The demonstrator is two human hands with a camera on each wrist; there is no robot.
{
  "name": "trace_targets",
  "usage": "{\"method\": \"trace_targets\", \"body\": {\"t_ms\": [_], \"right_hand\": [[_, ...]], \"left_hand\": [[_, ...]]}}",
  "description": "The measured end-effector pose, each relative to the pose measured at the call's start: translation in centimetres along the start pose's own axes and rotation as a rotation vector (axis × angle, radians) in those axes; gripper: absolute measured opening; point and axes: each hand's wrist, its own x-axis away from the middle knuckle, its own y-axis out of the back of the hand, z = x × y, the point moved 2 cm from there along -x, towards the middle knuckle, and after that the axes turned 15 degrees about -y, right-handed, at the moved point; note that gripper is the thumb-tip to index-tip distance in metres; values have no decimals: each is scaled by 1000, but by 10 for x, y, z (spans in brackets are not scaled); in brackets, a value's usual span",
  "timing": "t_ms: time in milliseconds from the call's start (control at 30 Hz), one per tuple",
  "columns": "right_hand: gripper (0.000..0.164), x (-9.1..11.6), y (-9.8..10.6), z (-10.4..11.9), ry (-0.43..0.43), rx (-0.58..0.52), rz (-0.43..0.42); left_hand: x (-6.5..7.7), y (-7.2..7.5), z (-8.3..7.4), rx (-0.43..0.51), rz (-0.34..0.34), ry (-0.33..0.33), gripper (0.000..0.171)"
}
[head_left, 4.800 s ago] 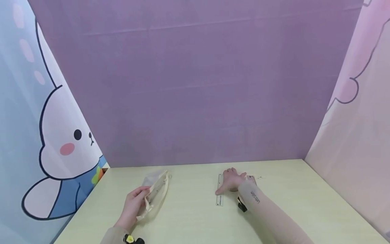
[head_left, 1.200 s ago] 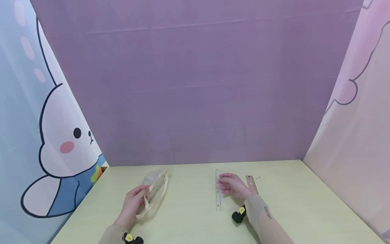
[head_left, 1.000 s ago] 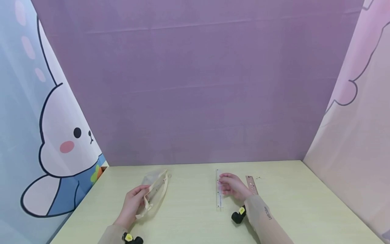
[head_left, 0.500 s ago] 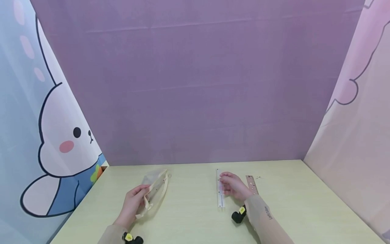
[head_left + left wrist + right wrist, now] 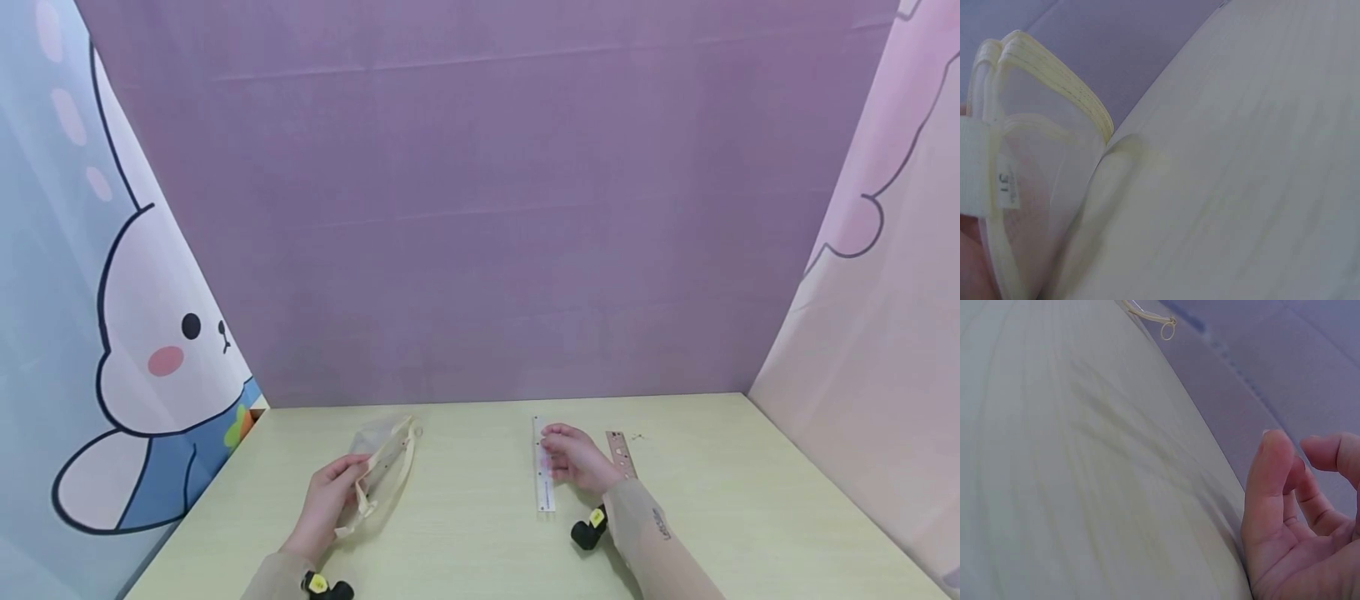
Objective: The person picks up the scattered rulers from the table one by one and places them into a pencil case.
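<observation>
On the left of the table, my left hand (image 5: 330,498) holds the edge of a see-through mesh zip pouch (image 5: 381,463) with cream trim. The left wrist view shows the pouch (image 5: 1054,169) close up, with a small label (image 5: 1007,186) reading 31. To the right, my right hand (image 5: 577,460) pinches a clear ruler (image 5: 545,492) between thumb and fingers. In the right wrist view its dark dotted scale runs towards the curled fingers (image 5: 1272,475). Whether the ruler touches the table cannot be told. A pink ruler (image 5: 618,450) with holes lies beyond my right wrist, its near end hidden.
The pale wooden table (image 5: 465,533) meets a purple backdrop (image 5: 480,233) along its far edge. Printed curtains hang at both sides. A small faint item (image 5: 637,437) lies right of the pink ruler. Wrist cameras (image 5: 588,530) jut out beside both sleeves.
Several seconds ago my right hand was spread over the clear ruler; now it pinches that ruler from the right. Lately the ruler's lower end has swung slightly right. My left hand and the pouch stay put.
</observation>
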Motion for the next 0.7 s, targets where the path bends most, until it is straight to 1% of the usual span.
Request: {"method": "trace_targets", "body": {"t_ms": [133, 333, 700], "right_hand": [[22, 0, 0, 0, 3, 6, 2], [20, 0, 1, 0, -3, -1, 0], [24, -2, 1, -1, -14, -12, 9]], "left_hand": [[0, 0, 0, -2, 0, -4, 31], [-1, 0, 1, 2, 3, 11, 31], [-1, 0, 0, -1, 4, 16, 31]]}}
